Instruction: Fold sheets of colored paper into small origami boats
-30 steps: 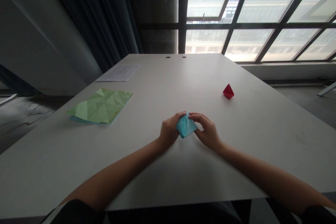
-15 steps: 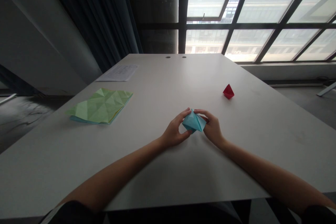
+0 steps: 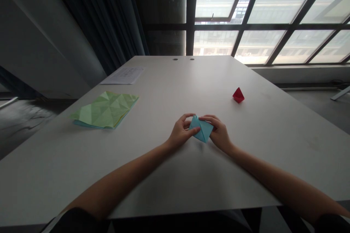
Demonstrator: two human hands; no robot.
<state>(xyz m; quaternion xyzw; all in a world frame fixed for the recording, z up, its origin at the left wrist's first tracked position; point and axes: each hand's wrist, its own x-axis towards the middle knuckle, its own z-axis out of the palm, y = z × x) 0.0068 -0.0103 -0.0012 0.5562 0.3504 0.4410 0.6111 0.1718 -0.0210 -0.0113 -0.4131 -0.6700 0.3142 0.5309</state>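
A folded light-blue paper piece sits between both hands, just above the white table. My left hand pinches its left side with thumb and fingers. My right hand grips its right side, fingers curled over the top edge. Both hands are closed on the paper near the middle of the table.
A small red folded paper shape lies farther back on the right. A stack of creased green and blue sheets rests at the left. A white printed sheet lies beyond it. Large windows and a dark curtain stand behind the table.
The blue paper piece has been turned in my hands and lowered a little toward the table. Both hands have shifted their hold on it; nothing else moved.
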